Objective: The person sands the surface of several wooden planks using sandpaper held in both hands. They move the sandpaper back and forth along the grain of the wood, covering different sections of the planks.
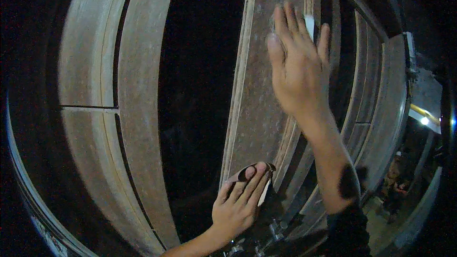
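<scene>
I see a mottled brown board, pale-edged, in the middle. Near, the left hand lies on a curled brown sheet; whether gripping, I cannot tell. Farther, the right hand is spread, released.

No readable text, label, number or sign, no legible print on the board, the brown sheet or the white strip, a speckled patch at lower left too blurred to read
</scene>
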### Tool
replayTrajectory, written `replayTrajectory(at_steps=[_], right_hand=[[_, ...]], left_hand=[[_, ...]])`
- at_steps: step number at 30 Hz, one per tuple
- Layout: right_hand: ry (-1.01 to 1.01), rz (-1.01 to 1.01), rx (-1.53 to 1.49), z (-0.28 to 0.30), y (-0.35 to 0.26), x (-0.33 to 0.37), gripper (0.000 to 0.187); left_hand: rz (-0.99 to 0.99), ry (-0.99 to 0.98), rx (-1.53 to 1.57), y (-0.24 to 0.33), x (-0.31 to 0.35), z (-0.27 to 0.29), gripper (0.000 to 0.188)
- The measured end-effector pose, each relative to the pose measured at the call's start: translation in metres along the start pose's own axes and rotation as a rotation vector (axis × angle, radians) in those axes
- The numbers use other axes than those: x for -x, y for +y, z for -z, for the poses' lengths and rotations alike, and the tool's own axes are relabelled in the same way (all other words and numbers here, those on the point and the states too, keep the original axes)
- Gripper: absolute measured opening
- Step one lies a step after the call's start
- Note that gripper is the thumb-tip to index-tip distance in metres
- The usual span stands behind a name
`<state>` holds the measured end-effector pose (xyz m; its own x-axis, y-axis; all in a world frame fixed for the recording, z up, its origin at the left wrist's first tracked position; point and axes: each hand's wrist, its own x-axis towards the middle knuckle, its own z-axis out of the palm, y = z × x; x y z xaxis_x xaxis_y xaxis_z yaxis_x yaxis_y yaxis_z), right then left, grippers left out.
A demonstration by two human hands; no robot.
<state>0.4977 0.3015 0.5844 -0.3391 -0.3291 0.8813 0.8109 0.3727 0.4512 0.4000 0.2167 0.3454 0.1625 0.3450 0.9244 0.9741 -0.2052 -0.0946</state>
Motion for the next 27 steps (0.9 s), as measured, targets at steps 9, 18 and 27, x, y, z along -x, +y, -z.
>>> replayTrajectory(at_steps=[9,18,27], right_hand=[[-0.391,-0.015,-0.168,0.063,-0.082,0.085,0.054],[0.06,-0.003,-0.034,-0.03,-0.023,-0.06,0.051],[-0.346,0.033,-0.24,-0.011,-0.064,0.045,0.051]], left_hand=[[-0.152,-0.237,0.045,-0.029,0.05,0.017,0.062],[0.134,0.086,-0.082,-0.063,-0.054,0.022,0.059],[-0.193,-0.296,-0.229,-0.096,-0.042,0.01,0.074]])
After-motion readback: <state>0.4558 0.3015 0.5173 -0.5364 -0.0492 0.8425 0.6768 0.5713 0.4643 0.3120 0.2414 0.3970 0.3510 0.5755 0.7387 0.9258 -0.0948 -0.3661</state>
